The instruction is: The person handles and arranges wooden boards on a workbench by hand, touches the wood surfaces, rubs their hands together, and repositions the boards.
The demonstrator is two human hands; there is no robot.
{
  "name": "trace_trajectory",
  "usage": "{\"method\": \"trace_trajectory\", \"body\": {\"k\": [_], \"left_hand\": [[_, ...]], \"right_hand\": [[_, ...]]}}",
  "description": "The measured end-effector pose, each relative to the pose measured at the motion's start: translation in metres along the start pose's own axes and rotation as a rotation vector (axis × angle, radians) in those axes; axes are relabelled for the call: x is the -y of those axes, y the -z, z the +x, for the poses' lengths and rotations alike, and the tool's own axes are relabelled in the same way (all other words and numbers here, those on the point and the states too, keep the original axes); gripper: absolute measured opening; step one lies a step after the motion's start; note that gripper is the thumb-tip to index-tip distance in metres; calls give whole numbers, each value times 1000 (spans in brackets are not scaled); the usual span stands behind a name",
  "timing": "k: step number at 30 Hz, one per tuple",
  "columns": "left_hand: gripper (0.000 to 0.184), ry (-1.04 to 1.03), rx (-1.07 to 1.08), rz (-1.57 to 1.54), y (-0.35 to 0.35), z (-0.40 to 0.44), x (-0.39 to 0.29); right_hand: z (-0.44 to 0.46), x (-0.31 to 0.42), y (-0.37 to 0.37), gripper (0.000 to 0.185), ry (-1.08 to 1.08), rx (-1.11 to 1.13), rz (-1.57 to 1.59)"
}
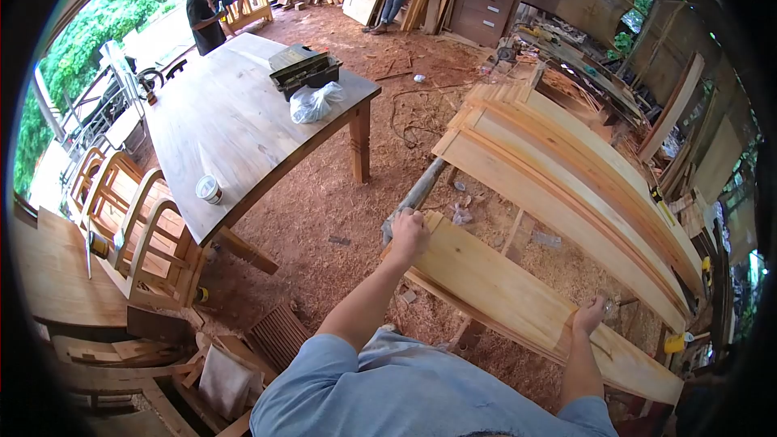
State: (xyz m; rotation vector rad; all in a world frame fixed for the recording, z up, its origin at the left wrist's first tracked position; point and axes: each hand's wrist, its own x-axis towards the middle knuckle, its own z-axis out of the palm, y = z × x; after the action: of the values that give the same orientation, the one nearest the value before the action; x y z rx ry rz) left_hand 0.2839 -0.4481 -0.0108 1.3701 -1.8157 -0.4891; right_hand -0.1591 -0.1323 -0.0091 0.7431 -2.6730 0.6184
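Observation:
A long pale wooden board (494, 271) lies across supports in front of me, running from upper left to lower right. My left hand (409, 236) is closed at the board's left end, its fingers curled over the edge. Further right, my right hand (590, 316) is closed on the far long edge of the same board. Its fingertips are partly hidden, and a small shiny spot beside them is too unclear to name. Under the board's left end shows a grey round post (417, 194).
Beyond the board rests a stack of long planks (558, 170). A large table (227, 113) at left carries a black toolbox (303, 69), a plastic bag (316, 102) and a tub (209, 189). Wooden chair frames (146, 235) stand left. Other people (204, 20) are at the back.

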Motion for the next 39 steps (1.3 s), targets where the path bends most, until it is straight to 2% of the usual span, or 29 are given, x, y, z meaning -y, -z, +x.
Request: {"method": "trace_trajectory", "body": {"k": [7,9,14,16,20,22,24,25,27,28,29,30,31,32,34,35,36,38,39], "left_hand": [[14,1,-37,4,0,-2,1],[14,6,-44,45,1,-6,0],[13,14,-53,73,2,-6,0],[14,30,-83,-29,0,-6,3],[14,35,-4,-99,15,2,-34],[12,-172,75,-325,17,2,-72],[6,-352,72,-417,-15,4,-104],[5,-434,71,-432,-38,3,-118],[12,-405,105,-625,-80,1,-154],[25,-385,141,-570,-85,-4,-183],[36,-310,227,-649,-104,-10,-201],[39,-160,393,-758,-117,-14,-222],[41,-1,561,-860,-130,-19,-240],[41,-1,572,-849,-152,-22,-252],[52,373,1012,-1318,-200,-28,-262],[55,587,1003,-1376,-221,-30,-263],[55,591,1011,-1359,-228,-28,-264],[53,542,975,-1650,-232,-25,-267],[46,495,984,-1665,-236,-23,-269]], "right_hand": [[-3,9,5,17,-19,-11,63],[-9,23,15,7,77,-123,186],[-11,27,20,9,98,-90,276],[-8,21,15,10,96,-81,279],[-10,26,25,12,300,-161,343],[-6,19,20,14,360,-185,388],[-3,-1,-2,20,64,-150,635],[1,-11,-13,20,58,-143,628],[19,-25,-33,28,-147,125,595],[23,-11,-30,28,-149,129,600],[20,32,-7,30,-215,259,979],[18,69,9,32,-286,392,1359],[22,87,12,39,-244,503,1521],[29,104,15,46,-198,612,1682],[44,145,28,51,30,722,1843],[57,149,18,51,17,712,1855],[69,150,7,52,14,793,1875],[86,149,-12,53,-6,878,1899],[90,150,-19,53,-40,932,1925]]}}
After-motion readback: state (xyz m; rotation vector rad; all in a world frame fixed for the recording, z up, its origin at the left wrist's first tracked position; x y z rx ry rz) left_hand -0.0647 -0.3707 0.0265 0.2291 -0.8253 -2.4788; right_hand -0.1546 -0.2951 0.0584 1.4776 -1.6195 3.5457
